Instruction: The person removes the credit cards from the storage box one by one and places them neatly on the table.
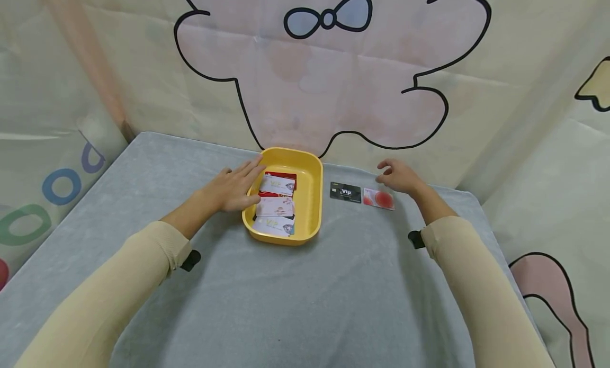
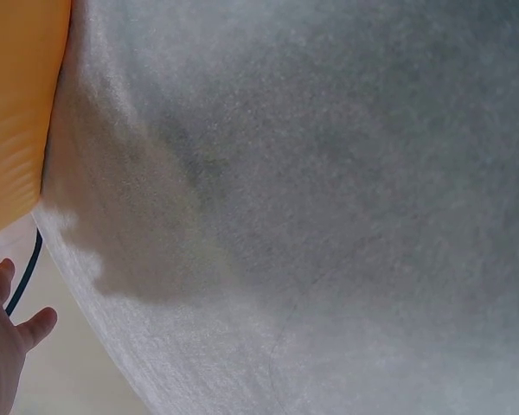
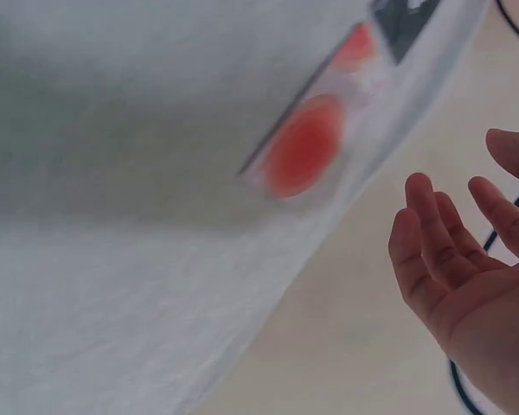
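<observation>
Head view: nearest are two pale sleeves (image 1: 100,294), each with a small dark piece (image 1: 190,260) at the cuff, over a table (image 1: 286,304) covered in grey-blue cloth. Farther in stands a yellow tray (image 1: 308,198). Along its left half, from near to far, lie a white VIP card (image 1: 274,226), a pale patterned card (image 1: 275,206) and another white VIP card (image 1: 278,185), with a red card (image 1: 290,177) showing behind that last one. The left hand (image 1: 235,189) is at the tray's left rim, palm down, fingers extended and thumb spread away, pinching nothing; whether it touches the rim I cannot tell. On the cloth right of the tray, a red-and-white card (image 1: 378,199) lies just beside a black Vip card (image 1: 345,192), which is nearer the tray. Just beyond the red-and-white card and apart from it is the right hand (image 1: 399,176), its fingers loosely bent, the thumb apart, nothing between them. Behind the table hangs a backdrop (image 1: 514,39) printed with a pink cartoon figure and a blue bow (image 1: 328,18).
</observation>
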`<state>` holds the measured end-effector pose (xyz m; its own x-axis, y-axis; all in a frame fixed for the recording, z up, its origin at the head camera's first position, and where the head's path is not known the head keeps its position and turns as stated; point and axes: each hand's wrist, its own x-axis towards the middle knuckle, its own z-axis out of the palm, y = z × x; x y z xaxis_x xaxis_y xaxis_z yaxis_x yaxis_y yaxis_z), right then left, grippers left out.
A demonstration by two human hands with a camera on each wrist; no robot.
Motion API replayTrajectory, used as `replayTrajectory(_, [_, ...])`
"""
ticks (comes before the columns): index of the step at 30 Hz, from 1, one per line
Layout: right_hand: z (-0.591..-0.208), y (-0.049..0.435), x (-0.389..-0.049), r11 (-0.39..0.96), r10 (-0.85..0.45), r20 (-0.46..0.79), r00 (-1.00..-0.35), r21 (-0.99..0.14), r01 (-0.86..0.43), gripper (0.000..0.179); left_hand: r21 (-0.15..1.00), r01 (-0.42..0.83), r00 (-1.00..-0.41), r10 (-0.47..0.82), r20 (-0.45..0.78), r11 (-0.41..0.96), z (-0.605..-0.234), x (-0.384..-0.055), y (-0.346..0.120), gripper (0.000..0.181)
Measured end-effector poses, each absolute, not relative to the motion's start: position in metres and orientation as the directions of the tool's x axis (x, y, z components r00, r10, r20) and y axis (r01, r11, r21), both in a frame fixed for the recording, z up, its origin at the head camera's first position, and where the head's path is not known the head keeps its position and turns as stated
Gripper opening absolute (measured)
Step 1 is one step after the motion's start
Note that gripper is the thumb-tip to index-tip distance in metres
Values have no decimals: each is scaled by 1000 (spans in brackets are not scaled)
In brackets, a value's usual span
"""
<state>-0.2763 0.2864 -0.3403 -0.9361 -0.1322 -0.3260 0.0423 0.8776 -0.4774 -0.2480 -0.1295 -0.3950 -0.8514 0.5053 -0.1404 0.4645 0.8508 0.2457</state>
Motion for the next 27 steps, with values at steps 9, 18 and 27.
replayTrajectory(9, [-322,242,-283,801,-208,-285,-936,-598,4,48,235,466,-856,502,-125,853,-396,-248,-132,81])
replayTrajectory(18, [-310,210,-284,765,-243,-270,-932,-644,-13,41,239,474,-852,510,-119,848,-396,-249,-130,82])
replayTrajectory(27, [-302,188,-281,718,-267,-290,-919,-696,11,40,240,475,-850,512,-125,847,-397,-248,-130,82])
